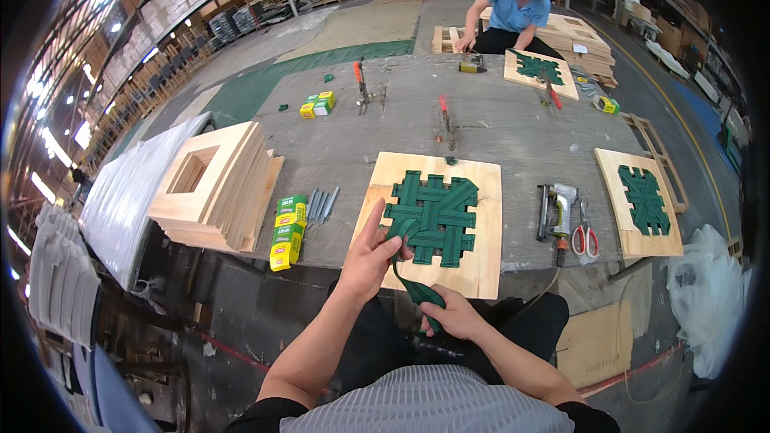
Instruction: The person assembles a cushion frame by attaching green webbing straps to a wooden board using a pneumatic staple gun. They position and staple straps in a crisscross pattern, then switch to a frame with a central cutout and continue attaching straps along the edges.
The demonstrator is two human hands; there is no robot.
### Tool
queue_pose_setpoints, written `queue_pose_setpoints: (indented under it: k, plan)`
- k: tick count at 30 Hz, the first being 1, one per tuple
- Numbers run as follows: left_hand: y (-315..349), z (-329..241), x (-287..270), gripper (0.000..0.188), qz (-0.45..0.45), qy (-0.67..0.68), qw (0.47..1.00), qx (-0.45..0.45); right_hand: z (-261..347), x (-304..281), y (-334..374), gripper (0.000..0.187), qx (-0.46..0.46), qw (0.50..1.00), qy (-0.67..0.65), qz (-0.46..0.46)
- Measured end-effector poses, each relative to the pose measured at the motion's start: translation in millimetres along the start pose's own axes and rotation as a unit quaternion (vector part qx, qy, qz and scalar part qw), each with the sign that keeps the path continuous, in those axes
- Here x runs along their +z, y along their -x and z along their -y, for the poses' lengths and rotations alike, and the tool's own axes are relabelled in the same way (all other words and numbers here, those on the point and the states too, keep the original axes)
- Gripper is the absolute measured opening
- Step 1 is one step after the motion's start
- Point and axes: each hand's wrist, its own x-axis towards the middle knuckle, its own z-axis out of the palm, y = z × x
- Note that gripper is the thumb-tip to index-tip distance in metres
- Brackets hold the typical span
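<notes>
In front of me on the table lies a square wooden board [484, 269] with green webbing straps [433, 212] woven across its middle. A loose green strap [413, 285] runs between my two hands over the board's near edge. My left hand [370, 255] pinches it near the left side of the weave, index finger pointing up. Lower and to the right, my right hand [455, 313] is closed round a bunched length of the same strap, just off the board's near edge. Part of the weave is hidden behind my left hand.
Right of the board lie a staple gun [561, 212], scissors [587, 239] and another webbed board [670, 236]. Yellow-green boxes [287, 244], metal staple strips [322, 205] and stacked wooden frames [233, 184] are at left. Red-handled clamps [445, 124] stand beyond; a person [515, 16] works across the table.
</notes>
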Motion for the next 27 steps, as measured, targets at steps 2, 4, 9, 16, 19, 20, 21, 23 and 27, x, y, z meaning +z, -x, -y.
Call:
queue_pose_setpoints:
  k: [2, 4, 9, 16, 19, 20, 21, 23, 27]
  plan:
    - [-1, 15, -12, 0.085, -0.035, 0.021, 0.999, -0.03, 1, -8, 16, 0.021, 0.027, 1.0, 0.001, 0.0]
    - [-12, 29, -16, 0.084, -0.046, -0.032, 0.998, -0.041, -6, -19, 30, 0.022, 0.029, 0.999, -0.01, -0.02]
    - [-62, 56, -8, 0.059, -0.067, -0.173, 0.981, -0.052, -24, -44, 68, 0.022, -0.011, 0.995, -0.015, -0.102]
    - [-142, 97, -30, 0.036, -0.09, -0.461, 0.882, -0.043, -47, -69, 85, 0.037, -0.095, 0.95, 0.049, -0.294]
    - [-155, 112, -20, 0.038, -0.069, -0.592, 0.801, -0.051, -49, -81, 94, 0.041, -0.082, 0.899, 0.194, -0.384]
    - [-155, 116, -17, 0.038, -0.054, -0.592, 0.801, -0.073, -57, -85, 95, 0.041, -0.096, 0.855, 0.299, -0.413]
    - [-154, 120, -18, 0.038, -0.043, -0.593, 0.799, -0.096, -57, -86, 92, 0.04, -0.109, 0.802, 0.398, -0.433]
    - [-152, 126, -22, 0.034, -0.044, -0.586, 0.802, -0.106, -58, -89, 87, 0.039, -0.12, 0.788, 0.4, -0.453]
    - [-150, 131, -24, 0.035, -0.047, -0.57, 0.812, -0.12, -31, -77, 42, 0.039, -0.061, 0.933, 0.024, -0.355]
